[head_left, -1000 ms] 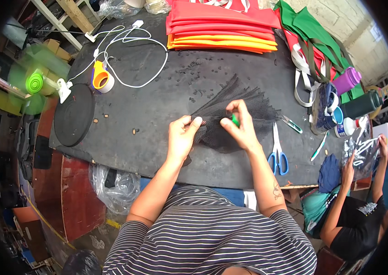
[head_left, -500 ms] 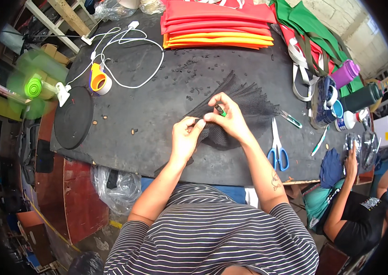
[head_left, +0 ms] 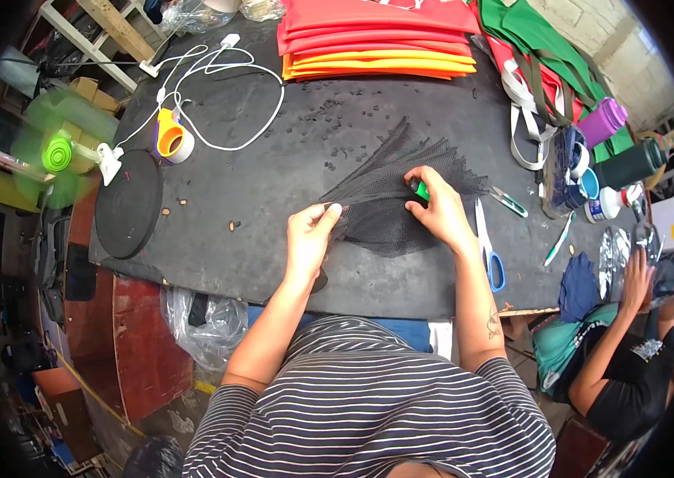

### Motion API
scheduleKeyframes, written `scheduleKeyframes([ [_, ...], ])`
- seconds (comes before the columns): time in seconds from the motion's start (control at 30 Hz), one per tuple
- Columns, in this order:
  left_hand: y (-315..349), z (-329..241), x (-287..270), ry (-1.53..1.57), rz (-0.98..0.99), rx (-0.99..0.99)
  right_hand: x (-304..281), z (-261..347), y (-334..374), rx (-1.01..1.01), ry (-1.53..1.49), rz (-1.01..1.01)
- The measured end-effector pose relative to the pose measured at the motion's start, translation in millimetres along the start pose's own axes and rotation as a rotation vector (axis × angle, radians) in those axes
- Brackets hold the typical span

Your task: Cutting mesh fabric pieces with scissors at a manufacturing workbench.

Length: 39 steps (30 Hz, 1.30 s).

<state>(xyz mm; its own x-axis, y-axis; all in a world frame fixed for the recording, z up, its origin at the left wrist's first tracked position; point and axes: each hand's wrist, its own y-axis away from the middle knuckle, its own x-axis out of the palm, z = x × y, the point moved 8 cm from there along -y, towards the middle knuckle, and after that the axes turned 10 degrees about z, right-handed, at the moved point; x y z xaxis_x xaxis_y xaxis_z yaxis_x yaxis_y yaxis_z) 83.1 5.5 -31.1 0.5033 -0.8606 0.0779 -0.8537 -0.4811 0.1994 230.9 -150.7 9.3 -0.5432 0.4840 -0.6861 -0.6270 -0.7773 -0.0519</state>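
Note:
Black mesh fabric (head_left: pixel 400 227) lies fanned out in layered folds on the dark table. At its left end, my left hand (head_left: pixel 310 237) pinches an edge of the mesh between thumb and fingers. My right hand (head_left: pixel 442 209) is over the right part of the mesh, fingers curled round a small green object with a dark end (head_left: pixel 421 190); its kind is mostly hidden by the fingers. Just right of that hand lie blue-handled scissors (head_left: pixel 495 271) and a pair of thread snips (head_left: pixel 510 202).
Stacked red and orange fabric (head_left: pixel 377 48) sits at the back. A white cable (head_left: pixel 229 149), tape dispenser (head_left: pixel 173 143), black disc (head_left: pixel 128 205) and green clip fan (head_left: pixel 58 154) are left. Bottles (head_left: pixel 604 121) crowd the right, near a co-worker's hand (head_left: pixel 636 275). Small black bits lie scattered mid-table.
My right hand has moved right, away from my left hand, carrying the green object. My left hand has shifted slightly left, still pinching the mesh. The co-worker's hand has moved right.

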Motion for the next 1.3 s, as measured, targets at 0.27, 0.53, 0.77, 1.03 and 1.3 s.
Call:
scheduleKeyframes([
  [0.27, -1.4, 14.7, 2.8, 0.061, 0.046, 0.035, -2.8, -11.3, -2.5, -0.056, 0.167, -0.042],
  [0.53, 31.7, -43.3, 30.9, -0.691, -0.09, 0.736, 6.0, 10.9, 15.1, -0.119, -0.238, -0.158],
  [0.77, 48.4, -39.2, 54.1, -0.982, 0.035, 1.023, 17.3, 31.8, 23.8, -0.192, -0.068, -0.036],
  [1.03, 18.8, -25.2, 34.0, -0.404, 0.014, 0.412, 46.8, -0.8, 2.8, -0.119, -0.537, 0.062],
  [1.3, 1.6, 6.6, 21.6, -0.053, 0.108, 0.137, 53.1, 18.4, -7.2, -0.132, -0.871, 0.196],
])
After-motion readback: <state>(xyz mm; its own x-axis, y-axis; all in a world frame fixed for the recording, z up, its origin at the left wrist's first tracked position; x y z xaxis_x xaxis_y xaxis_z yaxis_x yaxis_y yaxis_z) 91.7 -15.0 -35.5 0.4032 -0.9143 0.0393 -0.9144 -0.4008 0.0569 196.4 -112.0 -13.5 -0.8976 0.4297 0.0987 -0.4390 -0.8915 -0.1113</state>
